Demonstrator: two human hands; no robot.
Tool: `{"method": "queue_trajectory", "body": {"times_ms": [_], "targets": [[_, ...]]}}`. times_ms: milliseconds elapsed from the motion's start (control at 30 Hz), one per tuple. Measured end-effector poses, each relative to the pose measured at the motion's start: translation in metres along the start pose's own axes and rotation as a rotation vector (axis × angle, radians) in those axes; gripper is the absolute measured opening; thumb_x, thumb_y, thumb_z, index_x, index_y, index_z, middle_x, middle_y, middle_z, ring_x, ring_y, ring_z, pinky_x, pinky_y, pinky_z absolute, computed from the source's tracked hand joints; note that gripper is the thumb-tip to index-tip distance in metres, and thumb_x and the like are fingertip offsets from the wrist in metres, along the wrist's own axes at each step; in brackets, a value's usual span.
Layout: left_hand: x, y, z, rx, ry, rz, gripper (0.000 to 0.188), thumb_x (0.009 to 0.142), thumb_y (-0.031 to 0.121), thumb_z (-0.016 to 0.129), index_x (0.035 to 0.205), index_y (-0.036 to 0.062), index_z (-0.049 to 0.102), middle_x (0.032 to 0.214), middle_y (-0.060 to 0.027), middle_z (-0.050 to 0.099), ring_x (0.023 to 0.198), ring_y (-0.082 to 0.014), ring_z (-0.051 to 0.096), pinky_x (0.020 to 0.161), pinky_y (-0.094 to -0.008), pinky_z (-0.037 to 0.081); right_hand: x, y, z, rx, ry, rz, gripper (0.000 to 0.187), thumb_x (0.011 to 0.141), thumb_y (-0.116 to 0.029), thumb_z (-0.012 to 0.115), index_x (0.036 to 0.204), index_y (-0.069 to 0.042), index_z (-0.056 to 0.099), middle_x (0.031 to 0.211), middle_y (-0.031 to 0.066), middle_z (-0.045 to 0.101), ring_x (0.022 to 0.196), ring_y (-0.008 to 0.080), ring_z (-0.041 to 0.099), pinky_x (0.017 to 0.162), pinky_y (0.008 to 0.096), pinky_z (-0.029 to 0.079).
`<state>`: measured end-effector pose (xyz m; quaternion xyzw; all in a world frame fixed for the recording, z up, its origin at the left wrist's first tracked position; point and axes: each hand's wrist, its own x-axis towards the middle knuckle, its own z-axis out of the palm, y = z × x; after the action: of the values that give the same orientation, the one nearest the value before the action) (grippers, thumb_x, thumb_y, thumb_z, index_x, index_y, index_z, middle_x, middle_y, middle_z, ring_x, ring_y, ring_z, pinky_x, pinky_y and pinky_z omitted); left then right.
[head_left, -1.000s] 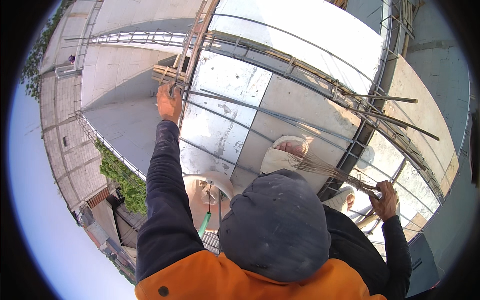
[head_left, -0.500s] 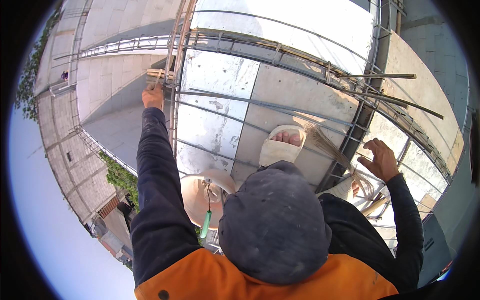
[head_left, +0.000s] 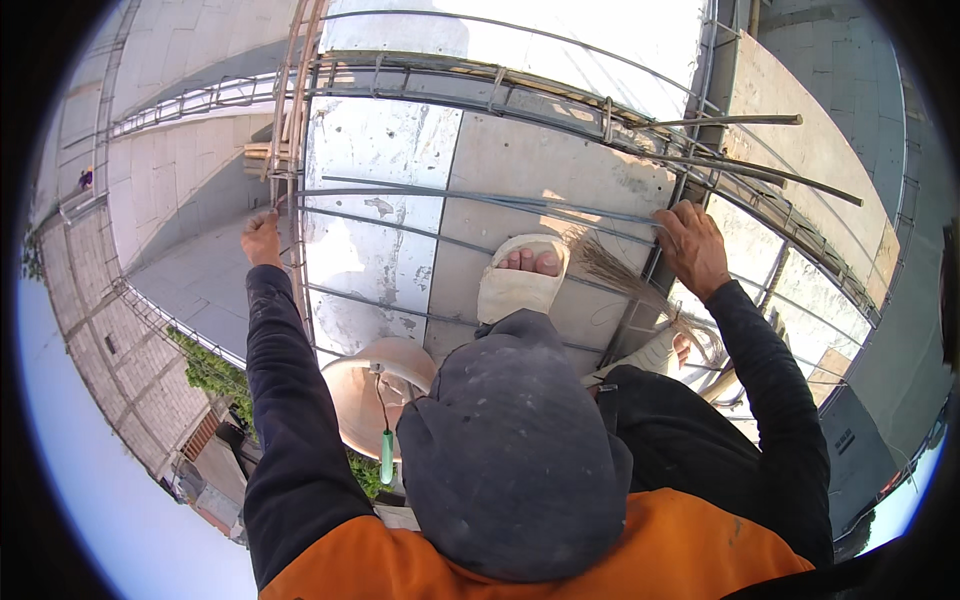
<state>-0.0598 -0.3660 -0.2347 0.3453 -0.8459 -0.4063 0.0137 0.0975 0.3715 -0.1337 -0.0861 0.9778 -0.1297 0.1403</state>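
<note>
My right hand [head_left: 693, 248] is closed around the right end of a steel rebar rod [head_left: 480, 197], its fingers curled over the bar. At the left edge of the panels, my left hand [head_left: 262, 240] is closed beside the upright reinforcing bars [head_left: 291, 120], close to the rod's left end. What its fingers hold is too small to make out. The rod lies across pale panels [head_left: 385, 150], above other bars running the same way. A bundle of thin tie wire [head_left: 625, 278] rests below the right hand, between my feet.
My foot in a cream open-toed shoe [head_left: 522, 285] stands on the panels. A pale orange rounded container [head_left: 350, 395] sits at lower left, with a green-handled hook tool [head_left: 387, 455] hanging at it. Rebar cages [head_left: 450, 92] cross ahead. A drop shows beyond the left edge.
My right hand has moved left and up onto the rod from open air. My left hand has come slightly lower along the upright bars. The whole view has shifted.
</note>
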Motion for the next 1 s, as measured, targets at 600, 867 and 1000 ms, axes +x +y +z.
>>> {"method": "queue_trajectory", "body": {"times_ms": [600,867,1000], "targets": [[-0.002,-0.001,0.003,0.460,0.015,0.364,0.020,0.089,0.016,0.073,0.105,0.0050,0.068,0.092,-0.0099,0.074,0.085,-0.0257,0.072,0.081,-0.0385,0.055,0.025,0.002,0.017,-0.070,-0.164,0.034,0.031,0.089,-0.027,0.077,0.108,-0.007,0.063,0.108,0.0107,0.064,0.111,0.0306,0.062,0.094,0.0452,0.051],[-0.045,0.034,0.011,0.604,0.182,0.302,0.018,0.090,0.021,0.072,0.102,0.0091,0.065,0.114,-0.0144,0.070,0.108,-0.0342,0.068,0.094,-0.0447,0.052,0.027,0.009,0.028,-0.072,-0.148,-0.067,0.030,0.089,-0.018,0.075,0.109,-0.004,0.058,0.107,0.0134,0.061,0.107,0.0338,0.059,0.091,0.0464,0.050],[-0.031,0.004,-0.004,0.684,0.076,0.294,0.032,0.093,0.026,0.069,0.120,0.0079,0.071,0.117,-0.0144,0.071,0.107,-0.0318,0.068,0.094,-0.0418,0.052,0.023,0.004,0.032,-0.081,-0.089,-0.072,0.026,0.091,-0.018,0.073,0.108,-0.005,0.058,0.107,0.0129,0.060,0.107,0.0333,0.058,0.091,0.0467,0.049]]}}
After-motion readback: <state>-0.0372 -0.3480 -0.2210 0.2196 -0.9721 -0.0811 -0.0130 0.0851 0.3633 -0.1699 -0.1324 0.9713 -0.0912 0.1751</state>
